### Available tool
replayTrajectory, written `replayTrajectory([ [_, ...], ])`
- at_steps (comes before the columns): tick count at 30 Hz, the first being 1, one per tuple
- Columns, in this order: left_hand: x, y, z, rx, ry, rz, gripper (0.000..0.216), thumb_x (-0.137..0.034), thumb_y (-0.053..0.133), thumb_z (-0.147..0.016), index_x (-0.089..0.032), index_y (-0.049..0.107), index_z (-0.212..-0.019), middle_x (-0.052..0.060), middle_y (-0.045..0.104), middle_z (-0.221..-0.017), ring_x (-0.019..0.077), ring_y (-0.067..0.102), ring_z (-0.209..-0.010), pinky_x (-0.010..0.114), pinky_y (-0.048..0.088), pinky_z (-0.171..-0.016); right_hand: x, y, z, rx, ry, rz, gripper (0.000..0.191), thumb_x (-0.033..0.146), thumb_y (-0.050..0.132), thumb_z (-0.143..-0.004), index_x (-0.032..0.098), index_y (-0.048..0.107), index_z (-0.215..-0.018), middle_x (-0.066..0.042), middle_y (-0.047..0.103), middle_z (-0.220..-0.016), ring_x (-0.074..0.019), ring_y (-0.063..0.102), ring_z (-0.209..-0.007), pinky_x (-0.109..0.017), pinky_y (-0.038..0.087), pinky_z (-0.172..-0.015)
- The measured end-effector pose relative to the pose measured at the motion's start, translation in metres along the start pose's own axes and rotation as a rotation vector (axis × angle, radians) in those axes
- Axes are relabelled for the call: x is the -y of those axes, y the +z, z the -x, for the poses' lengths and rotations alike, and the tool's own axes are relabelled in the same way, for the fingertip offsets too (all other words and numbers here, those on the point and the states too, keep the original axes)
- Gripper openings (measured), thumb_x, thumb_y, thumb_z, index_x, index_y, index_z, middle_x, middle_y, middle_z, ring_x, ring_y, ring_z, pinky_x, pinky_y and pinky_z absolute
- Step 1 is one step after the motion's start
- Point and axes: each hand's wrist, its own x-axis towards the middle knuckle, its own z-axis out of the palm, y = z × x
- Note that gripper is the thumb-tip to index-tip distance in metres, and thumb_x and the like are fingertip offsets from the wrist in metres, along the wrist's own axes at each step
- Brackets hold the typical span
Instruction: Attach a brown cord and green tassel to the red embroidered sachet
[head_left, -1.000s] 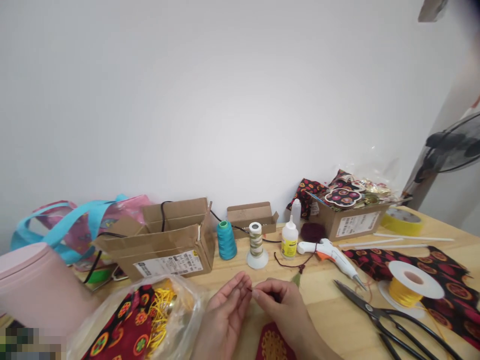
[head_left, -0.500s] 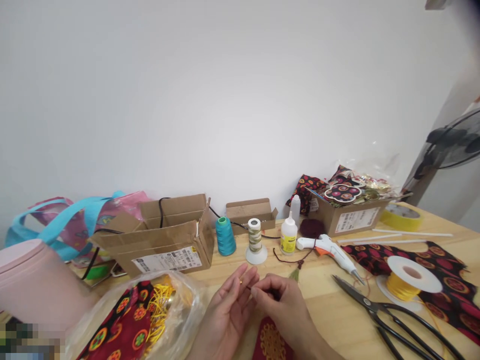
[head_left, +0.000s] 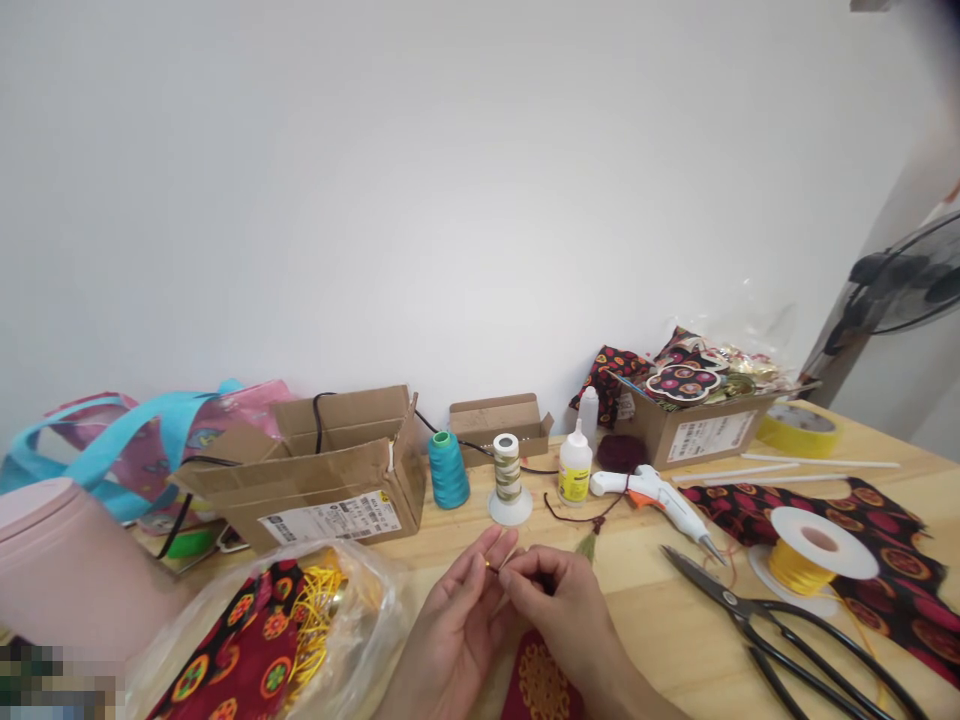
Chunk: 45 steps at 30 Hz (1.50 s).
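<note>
Wooden table (head_left: 675, 640), white wall | left hand (head_left: 457, 625) pinching gold bead (head_left: 487, 565) | right hand (head_left: 566, 610) gripping cord end, near centre | best kept steady, close, cord taut

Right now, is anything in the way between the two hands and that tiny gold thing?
Nothing visible is. The left hand and right hand meet fingertip to fingertip right at the tiny gold piece, pinching it between them above the wooden table.

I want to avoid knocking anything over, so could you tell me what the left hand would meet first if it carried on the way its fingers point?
Probably the white-based spool of gold-green thread, beyond the left hand; depth is unclear.
</note>
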Motion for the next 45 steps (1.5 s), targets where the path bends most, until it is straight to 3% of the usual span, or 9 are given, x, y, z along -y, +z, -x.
replayTrajectory([
  [10,0.001,-0.001,-0.001,0.013,-0.001,-0.012,0.023,-0.011,0.05,-0.074,-0.017,0.058,-0.095,0.007,0.051,-0.117,0.0207,0.051,-0.101,0.033,0.044,-0.082,0.001,0.001,0.001,-0.02,0.015,-0.011,0.02,0.026,0.057,-0.06,0.006,0.061,-0.059,-0.001,0.048,-0.049,-0.0075,0.032,-0.047,-0.019,0.024,-0.045],
  [17,0.002,-0.001,-0.001,0.027,0.016,-0.025,0.018,-0.013,0.05,-0.075,-0.016,0.057,-0.092,0.007,0.059,-0.106,0.0195,0.056,-0.092,0.031,0.047,-0.077,0.001,0.001,-0.002,-0.037,0.013,-0.012,0.02,0.026,0.057,-0.059,0.007,0.062,-0.059,-0.001,0.051,-0.05,-0.0077,0.033,-0.047,-0.019,0.026,-0.045],
  [23,0.006,-0.003,-0.001,-0.005,0.048,-0.051,0.003,-0.016,0.054,-0.072,-0.014,0.055,-0.075,0.009,0.063,-0.094,0.0178,0.059,-0.084,0.029,0.047,-0.073,0.003,0.001,0.0,-0.028,0.024,-0.039,0.02,0.027,0.058,-0.058,0.007,0.063,-0.059,-0.001,0.052,-0.049,-0.0075,0.034,-0.046,-0.018,0.027,-0.045],
  [34,0.005,-0.006,-0.003,0.029,0.033,-0.074,0.009,-0.021,0.062,-0.066,-0.013,0.058,-0.067,0.008,0.065,-0.086,0.0198,0.058,-0.085,0.031,0.043,-0.077,0.004,0.001,0.001,-0.04,0.01,-0.038,0.017,0.026,0.059,-0.058,0.01,0.062,-0.054,0.0,0.052,-0.048,-0.0077,0.036,-0.045,-0.019,0.029,-0.044],
  [37,0.006,-0.01,-0.006,0.016,0.053,-0.062,0.009,-0.02,0.063,-0.064,-0.013,0.058,-0.065,0.007,0.065,-0.081,0.0178,0.059,-0.08,0.029,0.045,-0.074,0.005,0.001,0.001,-0.047,0.014,-0.023,0.017,0.026,0.059,-0.058,0.009,0.062,-0.054,-0.001,0.053,-0.049,-0.0079,0.037,-0.046,-0.019,0.03,-0.044],
  [42,0.007,-0.015,-0.009,-0.06,0.083,-0.11,0.009,-0.016,0.066,-0.061,-0.012,0.061,-0.067,0.001,0.06,-0.058,0.0087,0.056,-0.056,0.019,0.046,-0.059,0.005,-0.001,0.0,-0.062,0.018,-0.027,0.017,0.025,0.059,-0.058,0.009,0.061,-0.053,-0.001,0.053,-0.047,-0.0079,0.037,-0.045,-0.019,0.03,-0.043],
  [45,0.005,-0.015,-0.007,-0.099,0.102,-0.15,0.011,-0.013,0.066,-0.059,-0.011,0.062,-0.069,0.002,0.062,-0.063,0.0079,0.056,-0.058,0.017,0.046,-0.06,0.004,-0.002,-0.001,-0.07,0.024,-0.033,0.017,0.026,0.06,-0.057,0.009,0.061,-0.054,0.0,0.052,-0.047,-0.0073,0.035,-0.044,-0.019,0.028,-0.042],
])
